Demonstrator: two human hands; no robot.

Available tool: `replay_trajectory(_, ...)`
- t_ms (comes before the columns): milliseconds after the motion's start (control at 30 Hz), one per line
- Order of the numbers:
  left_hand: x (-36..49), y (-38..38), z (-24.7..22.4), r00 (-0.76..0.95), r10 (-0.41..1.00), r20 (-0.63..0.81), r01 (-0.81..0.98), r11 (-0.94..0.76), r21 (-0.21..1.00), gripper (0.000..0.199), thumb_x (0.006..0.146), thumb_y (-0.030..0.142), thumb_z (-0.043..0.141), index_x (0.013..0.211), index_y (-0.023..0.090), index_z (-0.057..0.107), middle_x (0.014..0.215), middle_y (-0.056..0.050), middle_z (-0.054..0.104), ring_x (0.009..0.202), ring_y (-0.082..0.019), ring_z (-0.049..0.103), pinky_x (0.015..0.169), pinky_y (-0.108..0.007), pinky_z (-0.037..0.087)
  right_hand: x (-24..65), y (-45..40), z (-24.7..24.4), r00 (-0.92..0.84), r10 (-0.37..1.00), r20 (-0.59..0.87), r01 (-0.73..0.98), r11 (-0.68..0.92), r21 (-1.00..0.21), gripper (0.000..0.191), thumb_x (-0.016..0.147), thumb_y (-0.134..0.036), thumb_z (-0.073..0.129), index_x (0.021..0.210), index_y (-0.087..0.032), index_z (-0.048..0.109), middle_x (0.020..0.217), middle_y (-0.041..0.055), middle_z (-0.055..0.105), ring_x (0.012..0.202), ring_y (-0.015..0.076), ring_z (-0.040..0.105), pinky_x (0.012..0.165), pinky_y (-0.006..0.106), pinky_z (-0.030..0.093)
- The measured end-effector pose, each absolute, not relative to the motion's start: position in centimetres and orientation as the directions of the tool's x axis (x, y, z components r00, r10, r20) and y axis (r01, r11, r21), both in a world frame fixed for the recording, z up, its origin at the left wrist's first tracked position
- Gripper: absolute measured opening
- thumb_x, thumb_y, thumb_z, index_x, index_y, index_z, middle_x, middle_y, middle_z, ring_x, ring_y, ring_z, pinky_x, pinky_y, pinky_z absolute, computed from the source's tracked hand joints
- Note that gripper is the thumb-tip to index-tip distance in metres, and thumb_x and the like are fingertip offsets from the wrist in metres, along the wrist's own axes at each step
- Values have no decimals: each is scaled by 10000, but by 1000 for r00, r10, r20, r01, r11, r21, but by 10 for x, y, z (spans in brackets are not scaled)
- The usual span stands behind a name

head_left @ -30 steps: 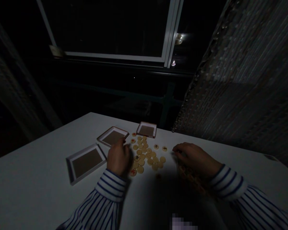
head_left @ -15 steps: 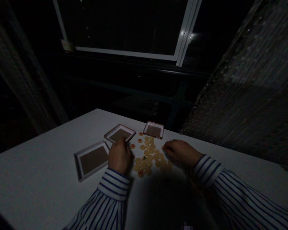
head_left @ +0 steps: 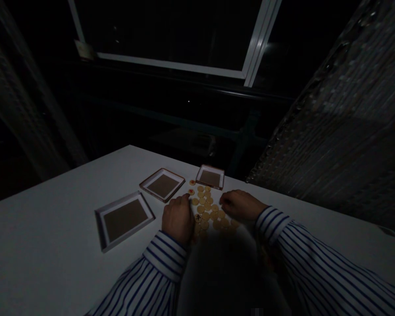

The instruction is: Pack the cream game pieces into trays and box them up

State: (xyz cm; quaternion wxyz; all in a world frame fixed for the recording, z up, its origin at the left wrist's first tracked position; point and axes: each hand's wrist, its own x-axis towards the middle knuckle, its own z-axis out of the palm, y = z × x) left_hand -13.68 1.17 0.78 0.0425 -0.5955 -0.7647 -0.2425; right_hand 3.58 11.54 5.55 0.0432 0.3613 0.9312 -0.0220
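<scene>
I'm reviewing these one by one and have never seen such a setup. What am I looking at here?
There is no machine: these are a person's bare left hand and right hand, in white sleeves with blue stripes. A head-worn camera looks forward and down at them. On the white table lie flat, round, pale-yellow discs, some marked red or black, and three shallow, rectangular, brown-floored open boxes or lids. The hands are at either side of the discs; it is too dark to tell whether either holds one.
</scene>
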Motion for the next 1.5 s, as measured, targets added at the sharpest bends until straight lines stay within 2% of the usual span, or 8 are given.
replay_trajectory(133,-133,11,9,-253,911,325,937,148,315,336,781,183,358,1096,147,469,939,-99,588,912,-210,518,775,-304,359,30,112,54,-755,647,-110,653,756,-38,254,739,-322,456,913,-203,597,882,52,619,801,164,548,661,235,353)
replay_trajectory(433,-127,10,10,-223,916,332,939,110,325,306,805,220,338,1066,153,481,916,-104,582,867,-223,521,725,-323,367,19,115,49,-791,601,-114,605,796,-1,237,741,-341,454,891,-218,589,868,44,619,797,170,546,642,242,340)
replay_trajectory(700,-124,12,9,-219,920,325,937,106,333,293,796,204,356,1059,161,477,920,-97,580,862,-217,520,728,-323,366,18,115,50,-766,632,-117,631,774,54,234,735,-334,444,878,-224,592,852,44,624,783,181,550,620,255,326)
replay_trajectory(933,-123,12,9,-189,935,300,936,80,343,291,803,217,351,1056,164,483,910,-94,592,862,-228,526,723,-335,376,16,113,51,-738,664,-117,667,745,26,242,722,-350,465,868,-213,601,837,48,625,775,179,554,614,249,336)
replay_trajectory(1033,-122,13,10,-173,938,300,927,52,372,300,805,210,346,1069,160,479,928,-93,598,875,-223,529,741,-337,380,18,115,51,-743,664,-85,670,737,-93,238,716,-363,477,837,-207,609,797,36,627,719,160,558,580,234,349)
replay_trajectory(1133,-120,13,10,-160,941,297,906,21,422,310,799,193,355,1083,151,472,987,-88,596,912,-203,527,781,-320,378,22,120,49,-732,677,-77,660,677,-325,238,712,-354,486,811,-180,615,754,24,628,686,139,561,568,216,373)
replay_trajectory(1300,-116,16,7,-135,930,343,885,-43,464,331,774,248,428,1085,143,476,1036,-83,585,949,-204,518,823,-328,374,27,125,47,-729,676,-108,545,478,-689,255,696,-333,508,806,-127,610,745,23,623,685,127,558,609,220,418)
replay_trajectory(1500,-113,16,5,-122,902,414,859,-113,499,335,757,325,479,1059,179,490,990,-61,597,923,-196,522,804,-327,381,25,114,59,-727,669,-157,455,298,-839,212,691,-288,525,778,-114,606,680,9,604,628,99,539,652,228,424)
